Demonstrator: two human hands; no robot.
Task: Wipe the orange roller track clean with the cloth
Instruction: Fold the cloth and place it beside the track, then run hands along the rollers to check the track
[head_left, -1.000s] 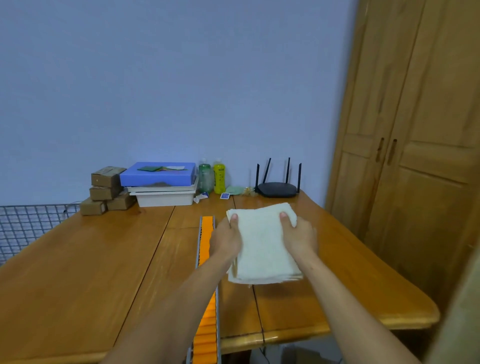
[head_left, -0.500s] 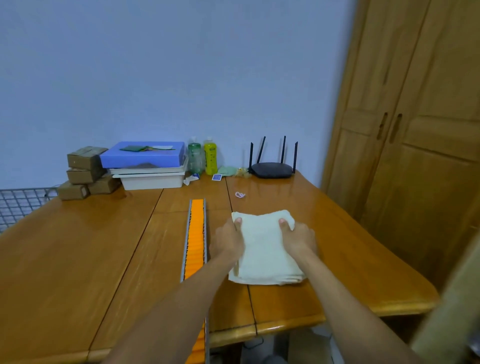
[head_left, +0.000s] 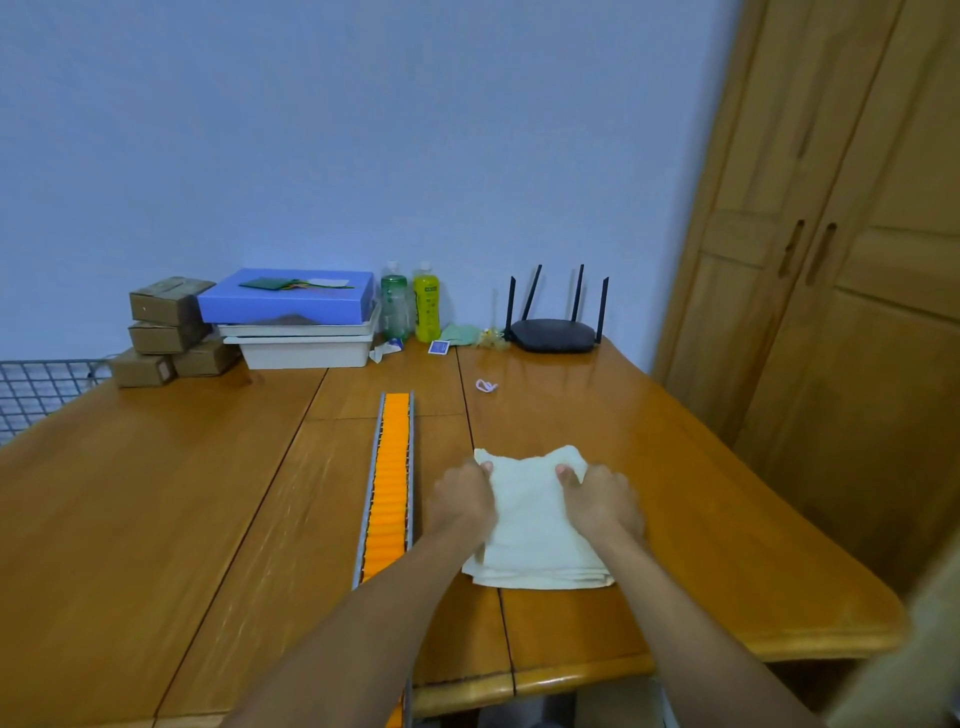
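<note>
Nearest you, your left hand and right hand are each clamped on a side edge of the folded cloth, thumbs on top. The cloth lies flat on the desk, just beside the orange roller track but not on it. The track sits at the cloth's nine o'clock and runs from six toward twelve, overhanging the desk's near edge.

The step in hand looks like gathering the cloth up. Keep the fold tight so you have a firm pad, carry it toward nine o'clock onto the rollers, and press down evenly — they will probably spin under a light stroke. Work the whole length, six to twelve.

Far off at one o'clock, the router stands well apart from that path.
</note>
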